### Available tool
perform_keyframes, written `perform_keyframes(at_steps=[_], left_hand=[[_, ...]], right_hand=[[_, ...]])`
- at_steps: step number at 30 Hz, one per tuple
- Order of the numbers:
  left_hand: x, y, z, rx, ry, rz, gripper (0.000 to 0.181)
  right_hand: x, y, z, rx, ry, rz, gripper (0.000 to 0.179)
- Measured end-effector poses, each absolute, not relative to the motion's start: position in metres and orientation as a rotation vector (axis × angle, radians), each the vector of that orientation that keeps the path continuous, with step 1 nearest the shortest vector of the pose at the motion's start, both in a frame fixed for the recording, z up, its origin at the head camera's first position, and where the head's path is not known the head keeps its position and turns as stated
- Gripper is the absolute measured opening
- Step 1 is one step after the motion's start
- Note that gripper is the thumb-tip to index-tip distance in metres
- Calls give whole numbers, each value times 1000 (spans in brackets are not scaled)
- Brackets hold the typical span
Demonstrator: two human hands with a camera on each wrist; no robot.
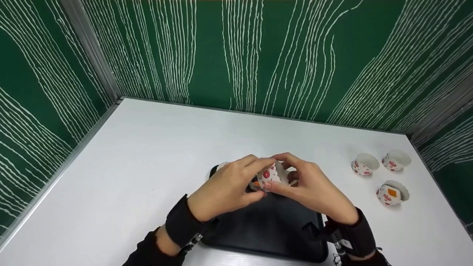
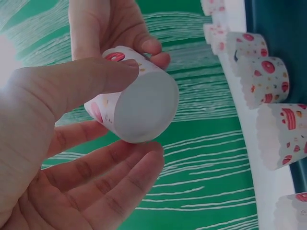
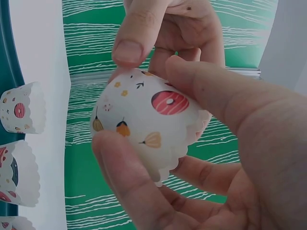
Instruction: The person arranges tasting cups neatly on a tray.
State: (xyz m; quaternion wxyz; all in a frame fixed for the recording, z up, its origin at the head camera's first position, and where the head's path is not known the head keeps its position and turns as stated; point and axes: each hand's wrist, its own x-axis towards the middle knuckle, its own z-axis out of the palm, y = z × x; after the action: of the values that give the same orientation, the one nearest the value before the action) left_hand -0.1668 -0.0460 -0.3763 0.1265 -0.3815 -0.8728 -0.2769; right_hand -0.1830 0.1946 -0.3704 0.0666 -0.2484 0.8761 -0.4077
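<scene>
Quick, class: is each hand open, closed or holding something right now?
Left hand: holding a patterned paper cup.
Right hand: holding that same cup.

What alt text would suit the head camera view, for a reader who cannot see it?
A person's left hand and right hand hold a patterned paper cup over a black tray on a white table. Three similar cups stand at the right, the nearest holding a white-and-orange piece. Green walls with wavy white lines rise behind.
</scene>
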Motion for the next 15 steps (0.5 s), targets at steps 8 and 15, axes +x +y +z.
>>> perform_keyframes(at_steps=[8,15], left_hand=[[-166,-43,-381,-1102,-2521,-762,66],[-168,-43,-381,-1086,-2523,-768,66]], right_hand=[[-182,195,-371,-796,2579,-1252,59],[-182,198,-368,-809,2616,-1232,65]])
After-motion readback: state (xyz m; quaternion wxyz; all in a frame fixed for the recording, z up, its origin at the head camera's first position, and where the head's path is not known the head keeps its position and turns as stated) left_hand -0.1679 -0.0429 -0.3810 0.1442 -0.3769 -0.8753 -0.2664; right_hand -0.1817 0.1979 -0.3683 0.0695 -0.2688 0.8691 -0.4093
